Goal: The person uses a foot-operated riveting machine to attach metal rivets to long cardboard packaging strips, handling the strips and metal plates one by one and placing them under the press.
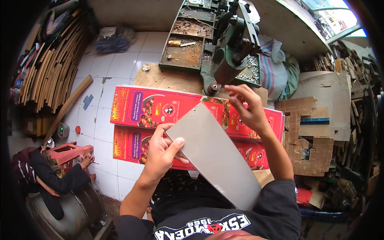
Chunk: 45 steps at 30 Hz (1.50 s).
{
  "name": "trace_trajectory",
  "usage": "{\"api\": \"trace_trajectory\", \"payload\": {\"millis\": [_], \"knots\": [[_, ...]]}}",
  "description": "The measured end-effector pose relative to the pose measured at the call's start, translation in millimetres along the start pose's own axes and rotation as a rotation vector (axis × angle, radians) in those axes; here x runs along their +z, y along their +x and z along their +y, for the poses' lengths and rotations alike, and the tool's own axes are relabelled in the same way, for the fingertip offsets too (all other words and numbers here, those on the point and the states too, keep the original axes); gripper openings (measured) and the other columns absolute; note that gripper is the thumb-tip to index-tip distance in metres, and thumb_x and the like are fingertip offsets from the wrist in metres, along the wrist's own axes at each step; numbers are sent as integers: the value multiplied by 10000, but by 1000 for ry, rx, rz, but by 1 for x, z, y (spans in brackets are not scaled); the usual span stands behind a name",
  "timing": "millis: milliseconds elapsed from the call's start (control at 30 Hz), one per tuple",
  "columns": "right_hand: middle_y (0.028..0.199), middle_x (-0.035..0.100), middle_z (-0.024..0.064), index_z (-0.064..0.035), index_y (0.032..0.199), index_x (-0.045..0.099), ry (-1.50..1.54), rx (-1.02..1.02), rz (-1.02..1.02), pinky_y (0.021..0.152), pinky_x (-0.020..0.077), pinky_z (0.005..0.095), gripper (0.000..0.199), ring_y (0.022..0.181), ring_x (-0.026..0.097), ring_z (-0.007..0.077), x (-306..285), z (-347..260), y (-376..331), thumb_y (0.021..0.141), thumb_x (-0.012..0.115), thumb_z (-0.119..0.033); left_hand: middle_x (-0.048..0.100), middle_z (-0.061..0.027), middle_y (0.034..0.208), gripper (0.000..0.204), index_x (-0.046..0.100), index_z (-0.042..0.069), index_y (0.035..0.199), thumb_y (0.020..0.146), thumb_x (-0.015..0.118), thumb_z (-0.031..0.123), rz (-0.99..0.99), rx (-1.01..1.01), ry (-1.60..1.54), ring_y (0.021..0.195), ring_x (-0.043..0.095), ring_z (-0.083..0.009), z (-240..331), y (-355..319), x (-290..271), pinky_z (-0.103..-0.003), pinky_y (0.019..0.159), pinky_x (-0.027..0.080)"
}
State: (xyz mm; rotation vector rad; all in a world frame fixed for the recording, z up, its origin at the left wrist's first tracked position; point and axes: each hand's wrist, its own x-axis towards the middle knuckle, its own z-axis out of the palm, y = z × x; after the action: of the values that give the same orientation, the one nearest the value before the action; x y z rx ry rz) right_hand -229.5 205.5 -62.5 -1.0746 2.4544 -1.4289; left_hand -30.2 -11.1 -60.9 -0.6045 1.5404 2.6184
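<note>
Left fingers (175,147) grip a grey panel (216,152), seemingly to steady it; right fingers (239,91) curl beside a green press (227,73), whether empty I cannot tell.

Daylight from the upper-right window (345,19), glaring nearly white, leaves the tiles (122,66) pale and the lower corners dim, while the middle looks fairly sharp and straight edges bow toward a black, vignetted rim.

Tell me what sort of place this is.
Probably a small workshop: a green press, perhaps for eyelets, stands between open trays of small metal parts, with printed red panels stacked before it.
</note>
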Motion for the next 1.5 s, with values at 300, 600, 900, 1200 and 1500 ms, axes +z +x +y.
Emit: {"api": "trace_trajectory", "payload": {"millis": [300,600,900,1200,1500], "knots": [[1061,708,125,-32,1484,396,404,423,-100,785,524,273,536,889,649,108,-16,-41,-103,983,584,-51,692,-148,864,436,351,-24,1310,986,599,128,-193,-82,94,689,706,-184,12,60,27,-285,577,617],[1223,660,188,-35,1523,364,244,453,62,899,514,292,620,1054,643,156,-22,-20,-96,957,614,-15,709,-192,987,397,375,-33,1283,992,601,114,-155,-44,120,797,721,-199,3,104,51,-307,670,625],[1291,636,204,-34,1529,358,223,499,51,928,504,295,629,1092,635,162,-21,-11,-87,956,616,-22,710,-182,978,450,354,-65,1355,982,575,54,-145,20,115,819,717,-188,-2,110,49,-311,704,626],[1243,655,176,-25,1519,378,205,497,55,924,484,265,622,1074,624,141,-20,-11,-87,947,621,-17,705,-186,970,513,332,-78,1414,973,571,27,-167,15,106,809,716,-186,-3,112,46,-306,696,630],[1289,637,187,-18,1518,378,200,481,71,906,481,254,634,1040,616,125,-18,-11,-88,936,630,-10,693,-154,918,525,335,-34,1426,959,572,-2,-165,33,95,780,700,-171,-6,112,46,-297,682,630]]}}
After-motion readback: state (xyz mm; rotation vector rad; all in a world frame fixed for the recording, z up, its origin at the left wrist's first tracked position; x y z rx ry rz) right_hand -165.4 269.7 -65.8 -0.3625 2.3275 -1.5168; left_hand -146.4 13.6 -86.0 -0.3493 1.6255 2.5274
